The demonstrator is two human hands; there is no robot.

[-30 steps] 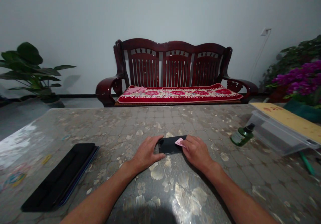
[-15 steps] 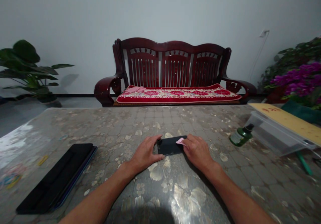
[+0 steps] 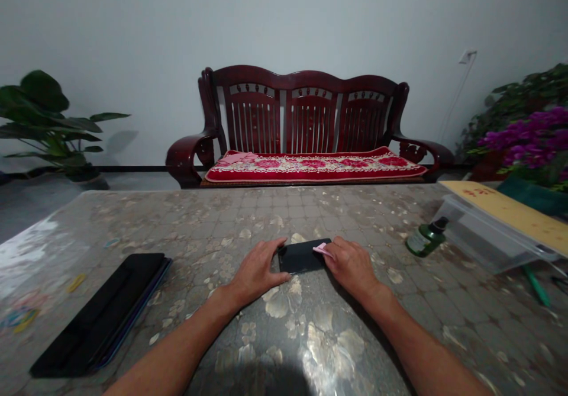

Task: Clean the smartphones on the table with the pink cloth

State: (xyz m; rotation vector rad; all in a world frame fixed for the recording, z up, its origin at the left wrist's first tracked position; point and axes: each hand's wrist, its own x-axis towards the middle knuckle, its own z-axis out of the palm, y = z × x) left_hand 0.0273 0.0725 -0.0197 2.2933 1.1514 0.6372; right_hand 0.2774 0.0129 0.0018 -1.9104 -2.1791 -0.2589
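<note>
A dark smartphone (image 3: 302, 257) lies flat on the patterned tabletop (image 3: 266, 206), screen side up. My left hand (image 3: 260, 269) grips its left end, thumb at the near edge and fingers at the far edge. At the phone's right end, my right hand (image 3: 350, 263) pinches a small pink cloth (image 3: 322, 248) against the screen. The fingers of that hand are closed, and they hide the phone's right edge and part of the cloth.
On the left lies a black folding case (image 3: 102, 313), with a yellow clip (image 3: 76, 282) and coloured bands (image 3: 20, 319) beyond it. To the right are a green pump bottle (image 3: 426, 239), a clear plastic box (image 3: 477, 236) under a yellow board (image 3: 510, 203), and a green handle (image 3: 536, 286).
The pink cloth in my right hand has shifted very slightly to the right on the screen. My left hand and the phone stay in place.
</note>
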